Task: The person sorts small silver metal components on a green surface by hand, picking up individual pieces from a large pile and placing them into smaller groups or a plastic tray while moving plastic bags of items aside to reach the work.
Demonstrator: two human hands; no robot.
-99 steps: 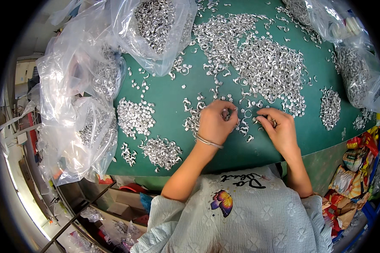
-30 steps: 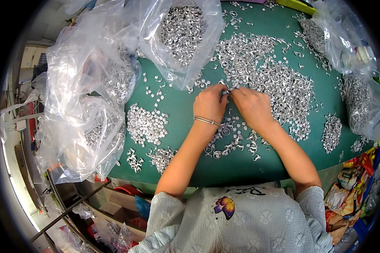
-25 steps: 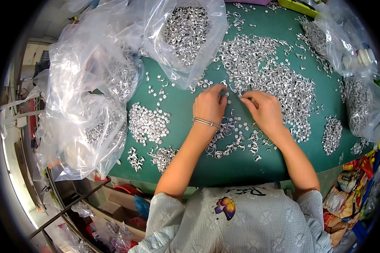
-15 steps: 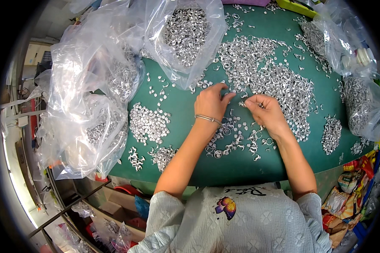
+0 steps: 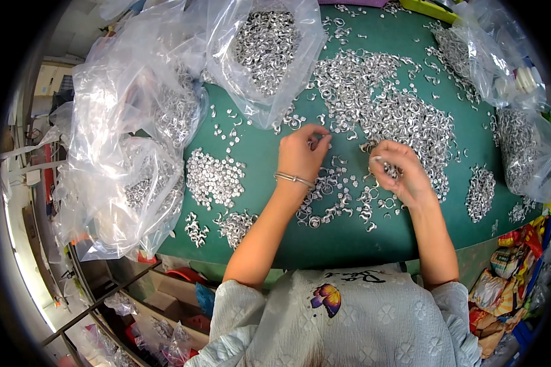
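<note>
My left hand (image 5: pixel 301 154), with a silver bangle at the wrist, rests on the green table (image 5: pixel 257 153), its fingertips pinching a small silver metal part. My right hand (image 5: pixel 400 173) lies curled over loose silver rings at the edge of the big heap of metal parts (image 5: pixel 389 104); it seems to hold a small part at its fingertips. Between and below both hands lies a scatter of small silver rings (image 5: pixel 340 199).
Clear plastic bags of silver parts lie at the far centre (image 5: pixel 264 46), the left (image 5: pixel 138 153) and the right (image 5: pixel 520 122). Small sorted piles sit left of my arm (image 5: pixel 214 177), (image 5: pixel 236 223) and at the right (image 5: pixel 480 192). Colourful packets (image 5: pixel 508 269) crowd the lower right.
My hands were together at the heap's edge, then drew apart. My right hand moved right and down onto the loose rings; my left hand stayed almost in place.
</note>
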